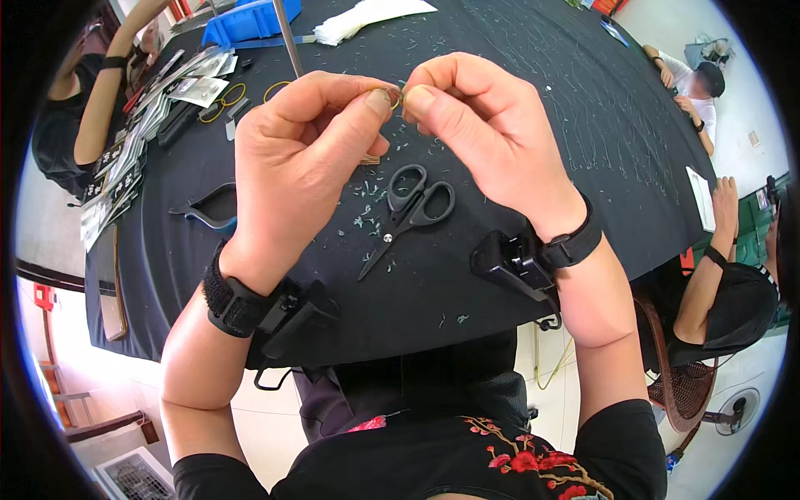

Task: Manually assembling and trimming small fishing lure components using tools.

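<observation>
Black-cloth counter (400,321) in a bright room, pale tiled floor (265,421) below. Nearest on my head feed: left hand (304,137) and right hand (496,133), raised over the cloth, tips almost meeting. Fingers (379,103) pinched closed on both sides; left has a small yellowish loop (395,102), right is at its edge. Can't tell if right grips it too; piece too small to identify. Loop sits mid-view, between the two thumbs.

Below: black scissors (403,221), blades together, tip toward the wearer. Teal scraps (367,222) scattered around. Blue-handled pliers (210,220) just left of the left wrist. Phone (111,283) at the left edge.

Farther: pile of packets (200,90) left, blue bin (250,27) behind a metal pole (288,37), white strips (367,18) right of it. Far right, seated person in white (702,104).
</observation>
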`<control>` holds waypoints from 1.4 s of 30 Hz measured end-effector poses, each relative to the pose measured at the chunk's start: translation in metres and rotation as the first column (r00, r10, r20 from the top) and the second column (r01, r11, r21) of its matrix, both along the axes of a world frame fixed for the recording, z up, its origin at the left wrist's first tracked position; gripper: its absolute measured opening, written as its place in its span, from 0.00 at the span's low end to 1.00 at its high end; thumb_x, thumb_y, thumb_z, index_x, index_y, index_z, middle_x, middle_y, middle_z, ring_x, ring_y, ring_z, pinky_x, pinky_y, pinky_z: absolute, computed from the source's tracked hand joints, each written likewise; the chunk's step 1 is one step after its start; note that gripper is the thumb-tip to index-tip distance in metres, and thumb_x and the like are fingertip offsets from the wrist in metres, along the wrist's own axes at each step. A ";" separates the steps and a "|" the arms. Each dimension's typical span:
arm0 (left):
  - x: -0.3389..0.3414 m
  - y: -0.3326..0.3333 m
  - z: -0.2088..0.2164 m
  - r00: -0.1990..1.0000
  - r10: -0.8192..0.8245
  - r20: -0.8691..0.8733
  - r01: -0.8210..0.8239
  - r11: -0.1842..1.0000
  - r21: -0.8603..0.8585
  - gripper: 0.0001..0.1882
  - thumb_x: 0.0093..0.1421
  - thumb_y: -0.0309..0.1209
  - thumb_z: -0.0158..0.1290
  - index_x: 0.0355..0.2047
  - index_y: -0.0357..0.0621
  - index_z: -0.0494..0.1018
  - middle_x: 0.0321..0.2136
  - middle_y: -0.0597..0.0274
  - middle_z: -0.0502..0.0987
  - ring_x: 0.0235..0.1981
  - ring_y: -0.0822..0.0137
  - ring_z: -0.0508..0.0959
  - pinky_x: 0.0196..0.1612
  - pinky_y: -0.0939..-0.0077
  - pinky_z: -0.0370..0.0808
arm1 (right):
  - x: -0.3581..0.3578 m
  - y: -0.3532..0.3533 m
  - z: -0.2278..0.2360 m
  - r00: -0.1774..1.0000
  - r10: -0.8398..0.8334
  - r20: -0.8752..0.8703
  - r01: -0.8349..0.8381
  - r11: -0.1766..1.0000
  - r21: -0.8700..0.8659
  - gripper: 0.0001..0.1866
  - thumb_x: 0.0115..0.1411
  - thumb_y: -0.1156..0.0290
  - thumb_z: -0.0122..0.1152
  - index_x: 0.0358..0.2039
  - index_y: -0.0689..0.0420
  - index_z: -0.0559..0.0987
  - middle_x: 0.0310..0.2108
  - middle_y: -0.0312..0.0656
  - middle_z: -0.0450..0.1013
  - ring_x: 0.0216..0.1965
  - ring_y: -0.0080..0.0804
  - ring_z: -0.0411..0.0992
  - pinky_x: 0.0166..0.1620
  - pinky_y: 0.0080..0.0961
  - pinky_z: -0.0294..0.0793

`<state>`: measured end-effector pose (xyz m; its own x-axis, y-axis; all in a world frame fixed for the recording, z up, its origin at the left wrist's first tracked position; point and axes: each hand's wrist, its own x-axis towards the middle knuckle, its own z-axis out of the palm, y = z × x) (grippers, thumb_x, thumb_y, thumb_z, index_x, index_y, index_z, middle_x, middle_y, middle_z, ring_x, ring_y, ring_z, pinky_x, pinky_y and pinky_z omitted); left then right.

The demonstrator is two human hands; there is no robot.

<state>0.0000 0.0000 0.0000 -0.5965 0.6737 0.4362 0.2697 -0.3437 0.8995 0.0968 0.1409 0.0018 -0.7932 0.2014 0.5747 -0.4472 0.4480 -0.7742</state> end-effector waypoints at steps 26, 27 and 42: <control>0.003 -0.001 -0.002 0.998 0.012 0.054 -0.010 1.000 -0.029 0.09 0.55 0.29 0.51 0.33 0.36 0.74 0.24 0.65 0.76 0.22 0.80 0.74 0.20 0.92 0.65 | 0.001 -0.005 0.001 0.988 -0.111 -0.108 0.126 0.982 0.138 0.05 0.52 0.74 0.56 0.27 0.63 0.73 0.21 0.37 0.68 0.22 0.19 0.68 0.26 0.14 0.68; 0.003 -0.001 -0.001 0.998 0.007 0.064 -0.006 1.000 -0.018 0.09 0.55 0.29 0.51 0.33 0.36 0.74 0.24 0.65 0.75 0.22 0.80 0.74 0.21 0.92 0.66 | 0.001 -0.004 0.000 0.987 -0.111 -0.114 0.125 0.985 0.123 0.05 0.52 0.74 0.56 0.27 0.63 0.74 0.22 0.37 0.69 0.21 0.19 0.68 0.25 0.14 0.68; 0.009 0.000 -0.005 1.000 -0.006 -0.006 0.006 1.000 -0.018 0.09 0.58 0.30 0.48 0.33 0.37 0.72 0.22 0.65 0.74 0.19 0.82 0.69 0.18 0.92 0.60 | 0.001 -0.003 0.001 0.990 -0.078 -0.117 0.083 0.996 0.034 0.07 0.54 0.71 0.53 0.27 0.63 0.75 0.20 0.37 0.71 0.23 0.16 0.68 0.26 0.14 0.67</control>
